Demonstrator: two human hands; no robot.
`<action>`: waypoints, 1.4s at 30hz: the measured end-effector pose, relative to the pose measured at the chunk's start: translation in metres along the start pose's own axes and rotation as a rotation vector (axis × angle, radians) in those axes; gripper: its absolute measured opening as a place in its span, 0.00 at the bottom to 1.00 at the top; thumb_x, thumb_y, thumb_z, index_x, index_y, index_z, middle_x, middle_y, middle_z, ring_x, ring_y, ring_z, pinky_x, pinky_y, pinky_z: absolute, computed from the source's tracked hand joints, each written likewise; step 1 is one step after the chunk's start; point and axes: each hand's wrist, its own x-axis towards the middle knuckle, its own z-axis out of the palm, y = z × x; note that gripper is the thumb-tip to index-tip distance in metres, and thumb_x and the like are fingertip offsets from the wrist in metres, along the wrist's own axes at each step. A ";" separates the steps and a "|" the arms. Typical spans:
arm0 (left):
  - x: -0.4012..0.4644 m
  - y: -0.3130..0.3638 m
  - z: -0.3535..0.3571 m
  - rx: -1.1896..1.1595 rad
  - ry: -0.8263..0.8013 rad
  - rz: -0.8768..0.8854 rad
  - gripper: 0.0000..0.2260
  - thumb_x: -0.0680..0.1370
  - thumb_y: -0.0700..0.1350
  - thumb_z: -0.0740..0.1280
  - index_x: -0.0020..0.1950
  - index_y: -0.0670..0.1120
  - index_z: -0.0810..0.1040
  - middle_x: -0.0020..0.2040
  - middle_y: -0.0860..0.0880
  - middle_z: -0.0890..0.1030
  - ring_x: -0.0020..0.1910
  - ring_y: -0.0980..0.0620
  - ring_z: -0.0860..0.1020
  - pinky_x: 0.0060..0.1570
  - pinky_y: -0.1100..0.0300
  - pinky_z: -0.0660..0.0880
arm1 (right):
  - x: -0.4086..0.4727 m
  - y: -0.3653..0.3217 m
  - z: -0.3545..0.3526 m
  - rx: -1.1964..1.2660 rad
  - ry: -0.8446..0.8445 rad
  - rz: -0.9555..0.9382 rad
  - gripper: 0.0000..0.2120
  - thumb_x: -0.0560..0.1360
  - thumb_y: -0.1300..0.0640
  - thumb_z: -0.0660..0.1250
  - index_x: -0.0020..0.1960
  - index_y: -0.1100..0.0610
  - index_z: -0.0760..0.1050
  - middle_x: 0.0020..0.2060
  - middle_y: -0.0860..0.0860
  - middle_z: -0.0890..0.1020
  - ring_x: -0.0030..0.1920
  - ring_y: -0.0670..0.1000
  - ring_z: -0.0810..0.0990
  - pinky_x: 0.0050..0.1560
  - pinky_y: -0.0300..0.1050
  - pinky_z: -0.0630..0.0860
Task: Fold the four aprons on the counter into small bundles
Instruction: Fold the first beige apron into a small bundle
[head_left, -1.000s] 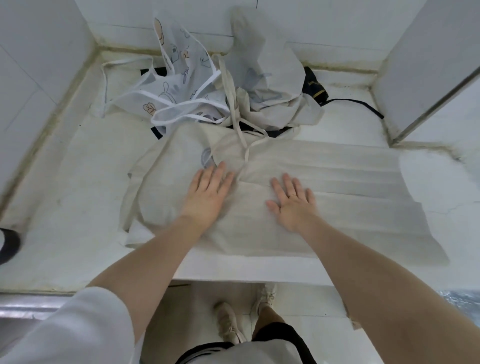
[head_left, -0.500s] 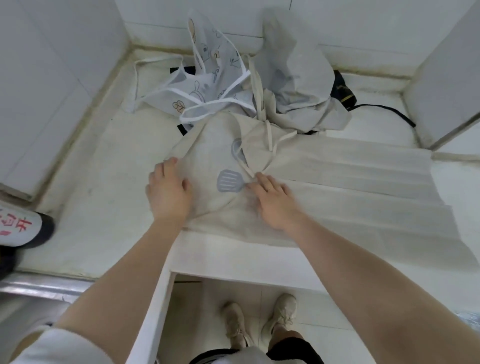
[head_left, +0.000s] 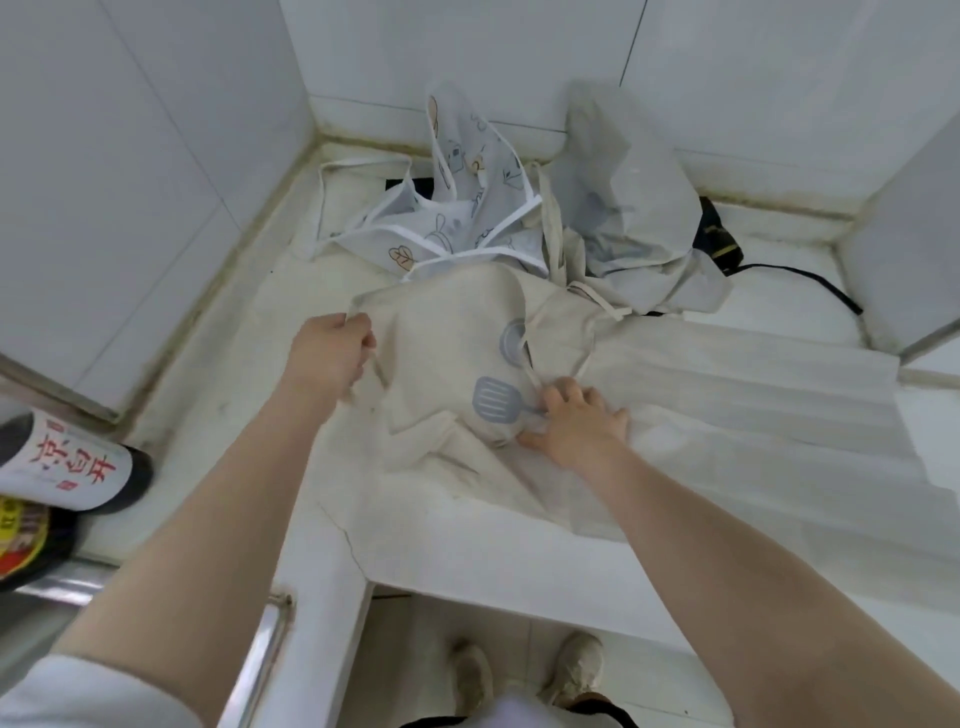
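A beige apron (head_left: 717, 395) with a grey spatula print lies spread across the white counter (head_left: 218, 395), its skirt stretching to the right. My left hand (head_left: 330, 353) is closed on the apron's left strap and edge, lifting it a little. Flat on the cloth beside the spatula print rests my right hand (head_left: 576, 421), pinning it down. Behind lie a white patterned apron (head_left: 457, 228), a grey apron (head_left: 628, 213) crumpled against the back wall, and a black apron (head_left: 719, 241), mostly hidden under them.
Two dark bottles (head_left: 57, 467) with labels stand at the left edge next to a metal sink rim (head_left: 67, 587). Tiled walls close the counter on the left, back and right. The counter's front edge drops to the floor, where my shoes show.
My left hand slid from the apron's middle to its left edge and closed on the strap. The right hand shifted left to the spatula print. The left flap is now folded over.
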 end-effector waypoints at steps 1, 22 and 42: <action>0.001 0.015 -0.009 -0.090 -0.098 -0.090 0.15 0.79 0.44 0.59 0.32 0.45 0.69 0.17 0.55 0.64 0.15 0.57 0.59 0.18 0.69 0.56 | 0.001 0.001 0.000 0.001 -0.004 0.002 0.33 0.73 0.33 0.58 0.71 0.46 0.55 0.74 0.48 0.54 0.73 0.57 0.56 0.65 0.66 0.60; 0.011 -0.036 0.029 0.756 -0.237 -0.136 0.22 0.81 0.56 0.51 0.57 0.41 0.75 0.45 0.43 0.78 0.43 0.44 0.79 0.50 0.52 0.77 | 0.006 -0.002 -0.027 -0.121 0.085 -0.021 0.26 0.76 0.52 0.63 0.72 0.57 0.60 0.68 0.54 0.63 0.66 0.58 0.68 0.60 0.53 0.69; -0.029 0.008 0.015 -0.370 -0.495 -0.170 0.07 0.76 0.42 0.67 0.53 0.45 0.78 0.46 0.45 0.83 0.37 0.50 0.82 0.35 0.61 0.80 | -0.005 -0.011 -0.022 0.582 -0.095 -0.399 0.14 0.78 0.46 0.60 0.56 0.55 0.74 0.57 0.51 0.73 0.60 0.51 0.72 0.61 0.45 0.67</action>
